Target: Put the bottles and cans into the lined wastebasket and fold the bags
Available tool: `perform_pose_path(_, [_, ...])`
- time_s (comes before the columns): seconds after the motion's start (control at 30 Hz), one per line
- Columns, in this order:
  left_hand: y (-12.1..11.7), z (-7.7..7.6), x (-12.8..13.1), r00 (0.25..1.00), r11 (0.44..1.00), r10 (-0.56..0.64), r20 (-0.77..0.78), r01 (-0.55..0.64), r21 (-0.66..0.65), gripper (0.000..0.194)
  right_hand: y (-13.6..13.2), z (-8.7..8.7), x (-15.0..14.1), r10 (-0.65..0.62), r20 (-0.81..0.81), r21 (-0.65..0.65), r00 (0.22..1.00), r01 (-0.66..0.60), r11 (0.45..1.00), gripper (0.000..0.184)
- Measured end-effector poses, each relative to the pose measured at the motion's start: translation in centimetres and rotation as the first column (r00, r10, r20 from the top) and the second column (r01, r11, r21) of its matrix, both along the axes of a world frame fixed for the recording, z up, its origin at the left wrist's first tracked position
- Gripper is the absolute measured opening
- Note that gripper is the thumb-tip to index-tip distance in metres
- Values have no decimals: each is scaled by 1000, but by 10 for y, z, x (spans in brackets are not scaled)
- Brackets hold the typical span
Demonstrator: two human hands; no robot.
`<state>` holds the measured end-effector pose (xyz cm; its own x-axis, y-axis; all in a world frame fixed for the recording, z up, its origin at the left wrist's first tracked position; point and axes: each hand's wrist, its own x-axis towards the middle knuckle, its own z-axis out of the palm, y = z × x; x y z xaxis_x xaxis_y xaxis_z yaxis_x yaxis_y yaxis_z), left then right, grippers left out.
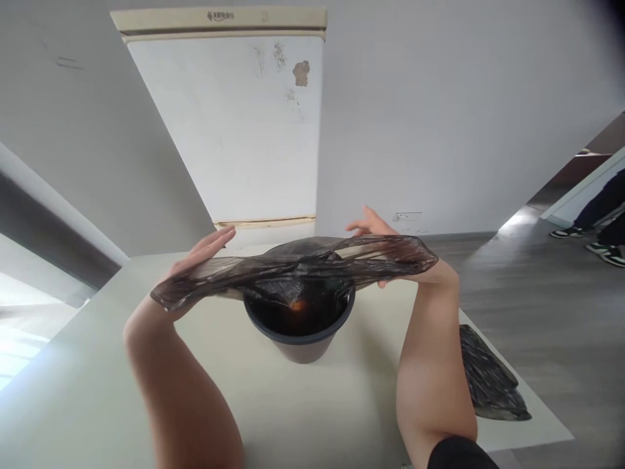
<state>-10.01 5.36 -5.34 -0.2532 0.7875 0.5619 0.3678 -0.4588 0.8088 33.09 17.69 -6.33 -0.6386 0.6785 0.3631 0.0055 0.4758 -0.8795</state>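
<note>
A thin dark plastic bag (297, 264) is stretched wide between my two hands, just above a small grey bin (303, 329) standing on a pale table (88, 365). My left hand (202, 254) is inside the bag's left side, fingers straight and flat, pushing outward. My right hand (375, 231) is inside the bag's right side, fingers also extended. The bag's mouth hangs over the bin's dark rim. Something orange shows inside the bin.
Another crumpled dark bag (488, 378) lies on the table's right edge. A worn white fridge (234, 124) stands behind the table against a grey wall. Another person's legs and shoes (600, 228) are at the far right on the wooden floor.
</note>
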Motion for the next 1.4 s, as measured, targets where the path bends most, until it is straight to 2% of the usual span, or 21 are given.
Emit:
perform_pose_path(0.07, [5, 8, 18, 979, 975, -193, -69, 199, 94, 41, -7, 12, -16, 22, -97, 121, 995, -10, 993, 66])
perform_pose_path(0.1, [8, 11, 26, 966, 952, -254, -55, 259, 164, 38, -9, 15, -25, 31, -143, 151, 989, -9, 989, 44])
perform_pose_path(0.13, [10, 12, 34, 959, 931, -283, 5, 274, 240, 36, -11, 17, -34, 36, -194, 154, 980, -6, 988, 35])
perform_pose_path(0.2, [11, 15, 50, 934, 915, -304, 185, 232, 330, 42, -15, 18, -53, 16, -303, 82, 953, 9, 997, 47])
perform_pose_path(0.27, [7, 19, 67, 895, 930, -298, 331, 194, 313, 47, -22, 16, -70, -7, -394, -51, 919, -14, 999, 57])
perform_pose_path(0.33, [1, 24, 83, 845, 930, -356, 398, 278, 241, 43, -31, 16, -83, 45, -448, -149, 893, -124, 981, 53])
perform_pose_path(0.43, [-9, 33, 101, 777, 879, -471, 418, 452, 151, 33, -49, 22, -96, 185, -467, -244, 865, -327, 913, 38])
perform_pose_path(0.53, [-11, 35, 114, 758, 849, -485, 435, 528, 26, 37, -63, 32, -103, 255, -417, -340, 872, -410, 847, 28])
perform_pose_path(0.6, [-10, 33, 119, 809, 863, -446, 382, 502, -53, 36, -68, 36, -105, 231, -377, -363, 897, -373, 854, 30])
perform_pose_path(0.7, [-7, 31, 124, 946, 949, -296, 136, 307, -73, 28, -71, 38, -108, 118, -288, -328, 950, -214, 920, 15])
perform_pose_path(0.73, [-7, 31, 125, 968, 966, -244, 63, 248, -70, 27, -71, 37, -108, 85, -259, -308, 962, -165, 937, 17])
perform_pose_path(0.8, [-8, 31, 126, 982, 979, -190, 13, 191, -74, 26, -72, 36, -110, 20, -216, -260, 976, -77, 963, 25])
perform_pose_path(0.93, [-10, 33, 129, 981, 975, -191, 44, 195, -102, 14, -73, 34, -113, -125, -195, -203, 973, 85, 976, 25])
perform_pose_path(1.07, [-12, 34, 133, 973, 968, -225, -57, 217, -125, 7, -77, 33, -113, -135, -126, -225, 983, 104, 969, 25])
perform_pose_path(1.13, [-14, 34, 136, 958, 954, -272, -91, 255, -160, 6, -80, 34, -112, -95, -61, -219, 994, 79, 972, 20])
perform_pose_path(1.2, [-15, 34, 141, 960, 954, -263, -96, 244, -171, 11, -83, 35, -112, -20, -30, -211, 999, 13, 977, 10])
perform_pose_path(1.3, [-17, 35, 148, 990, 989, -97, -106, 84, -124, 15, -86, 39, -111, 48, 11, -206, 999, -45, 977, 6])
perform_pose_path(1.4, [-16, 35, 150, 985, 994, 73, -154, -85, -74, 13, -87, 44, -107, -25, 97, -178, 995, 42, 983, 13])
